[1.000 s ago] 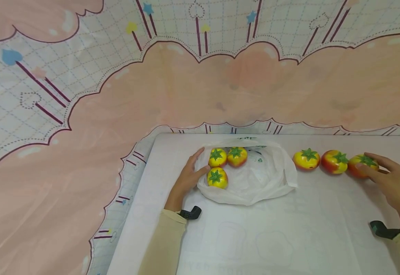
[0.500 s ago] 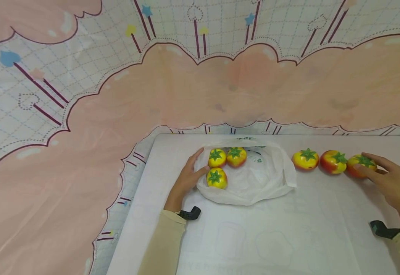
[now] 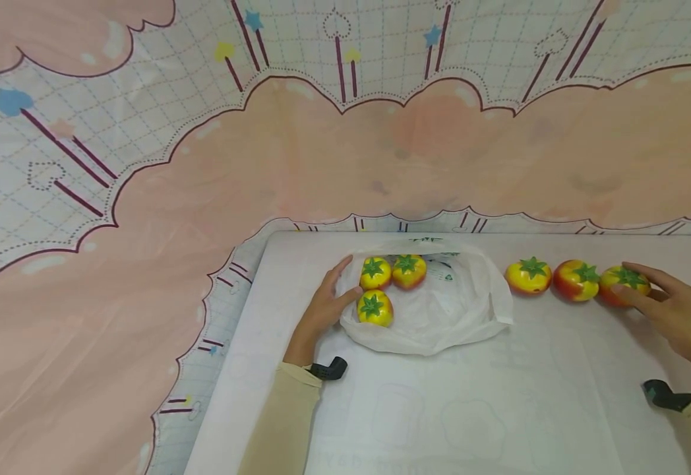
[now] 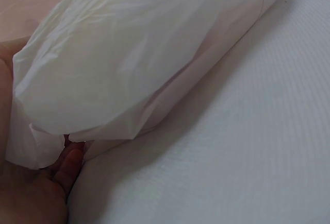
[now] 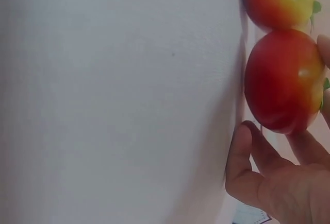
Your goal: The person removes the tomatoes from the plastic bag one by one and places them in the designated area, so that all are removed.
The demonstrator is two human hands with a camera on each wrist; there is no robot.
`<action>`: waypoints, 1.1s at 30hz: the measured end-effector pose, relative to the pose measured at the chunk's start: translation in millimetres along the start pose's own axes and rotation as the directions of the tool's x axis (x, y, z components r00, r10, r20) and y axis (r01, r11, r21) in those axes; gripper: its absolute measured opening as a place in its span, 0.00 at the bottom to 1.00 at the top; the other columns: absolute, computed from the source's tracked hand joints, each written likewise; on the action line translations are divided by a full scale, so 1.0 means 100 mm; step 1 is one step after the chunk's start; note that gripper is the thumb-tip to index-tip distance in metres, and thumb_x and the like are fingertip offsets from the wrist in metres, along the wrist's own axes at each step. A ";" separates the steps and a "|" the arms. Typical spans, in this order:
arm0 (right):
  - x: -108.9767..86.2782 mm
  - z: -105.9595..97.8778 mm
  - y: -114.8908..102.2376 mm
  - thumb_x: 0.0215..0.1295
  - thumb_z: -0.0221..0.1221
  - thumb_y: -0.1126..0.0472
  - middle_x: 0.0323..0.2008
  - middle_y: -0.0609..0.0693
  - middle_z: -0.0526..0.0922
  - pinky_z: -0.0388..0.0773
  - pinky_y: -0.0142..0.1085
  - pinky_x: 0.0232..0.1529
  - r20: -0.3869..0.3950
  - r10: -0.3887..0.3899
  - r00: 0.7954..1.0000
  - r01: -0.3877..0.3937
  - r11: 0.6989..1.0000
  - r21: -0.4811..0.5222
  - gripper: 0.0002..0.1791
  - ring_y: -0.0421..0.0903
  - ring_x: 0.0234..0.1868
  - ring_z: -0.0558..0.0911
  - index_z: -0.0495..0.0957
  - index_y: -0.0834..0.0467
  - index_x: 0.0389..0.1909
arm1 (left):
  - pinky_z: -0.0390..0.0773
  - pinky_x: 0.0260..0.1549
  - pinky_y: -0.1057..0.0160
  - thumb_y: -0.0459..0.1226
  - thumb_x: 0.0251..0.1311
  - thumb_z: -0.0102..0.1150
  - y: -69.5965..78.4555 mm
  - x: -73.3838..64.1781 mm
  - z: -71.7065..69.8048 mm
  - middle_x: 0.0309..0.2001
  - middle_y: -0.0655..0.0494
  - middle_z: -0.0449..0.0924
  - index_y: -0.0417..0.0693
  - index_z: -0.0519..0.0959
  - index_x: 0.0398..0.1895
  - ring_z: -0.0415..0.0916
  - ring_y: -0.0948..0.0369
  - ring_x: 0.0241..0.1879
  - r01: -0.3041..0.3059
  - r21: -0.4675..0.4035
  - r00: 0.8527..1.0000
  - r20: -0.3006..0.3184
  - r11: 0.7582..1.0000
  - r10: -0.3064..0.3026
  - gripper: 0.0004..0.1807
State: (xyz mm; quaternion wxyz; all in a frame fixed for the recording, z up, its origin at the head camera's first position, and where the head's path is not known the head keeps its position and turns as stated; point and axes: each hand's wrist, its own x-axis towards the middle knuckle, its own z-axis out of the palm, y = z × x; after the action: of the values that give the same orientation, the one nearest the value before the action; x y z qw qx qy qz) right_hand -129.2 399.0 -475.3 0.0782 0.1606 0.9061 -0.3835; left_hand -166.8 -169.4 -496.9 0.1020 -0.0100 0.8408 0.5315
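We see the right hand point(image 3: 674, 316) reaching in from four o'clock, fingers curled around the end tomato point(image 3: 623, 285) of the row on the table point(image 3: 500, 409). At nine o'clock of the white bag point(image 3: 440, 316), the left hand point(image 3: 322, 307) pinches its rim, thumb inside.
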 end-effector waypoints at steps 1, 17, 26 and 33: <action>0.00 0.00 -0.01 0.72 0.48 0.31 0.78 0.74 0.43 0.62 0.77 0.61 0.005 -0.006 1.000 0.006 1.000 -0.001 0.49 0.82 0.70 0.52 0.47 0.57 0.81 | 0.50 0.75 0.30 0.49 0.64 0.64 0.00 0.00 0.00 0.82 0.63 0.50 0.90 0.59 0.73 0.44 0.50 0.82 0.000 0.003 1.000 -0.001 1.000 0.000 0.39; 0.00 0.01 0.00 0.73 0.49 0.33 0.78 0.75 0.43 0.59 0.78 0.62 0.014 -0.019 1.000 0.019 1.000 -0.017 0.48 0.83 0.70 0.51 0.45 0.58 0.81 | 0.49 0.74 0.29 0.50 0.64 0.64 -0.02 -0.01 0.01 0.82 0.63 0.51 0.90 0.59 0.73 0.44 0.48 0.82 -0.003 0.005 1.000 -0.009 1.000 0.003 0.38; -0.02 0.00 -0.02 0.75 0.50 0.36 0.78 0.76 0.42 0.58 0.78 0.63 0.005 -0.002 1.000 0.002 1.000 -0.017 0.48 0.82 0.71 0.50 0.43 0.58 0.81 | 0.50 0.74 0.29 0.50 0.64 0.64 -0.02 0.00 0.01 0.82 0.63 0.51 0.92 0.59 0.73 0.45 0.49 0.82 -0.003 0.006 1.000 -0.007 1.000 0.003 0.38; -0.01 0.02 0.02 0.74 0.50 0.36 0.79 0.73 0.39 0.55 0.78 0.64 -0.017 -0.010 1.000 0.011 1.000 0.021 0.47 0.82 0.73 0.48 0.42 0.55 0.82 | 0.49 0.74 0.30 0.50 0.64 0.64 0.00 -0.02 0.00 0.82 0.62 0.51 0.89 0.59 0.74 0.44 0.48 0.82 -0.003 0.006 1.000 -0.006 1.000 0.003 0.38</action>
State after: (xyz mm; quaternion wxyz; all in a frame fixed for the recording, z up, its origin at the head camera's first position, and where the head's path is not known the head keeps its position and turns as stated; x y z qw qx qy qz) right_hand -127.8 399.3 -477.9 0.0667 0.1598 0.9035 -0.3921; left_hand -165.0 -169.2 -496.5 0.0988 -0.0101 0.8428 0.5290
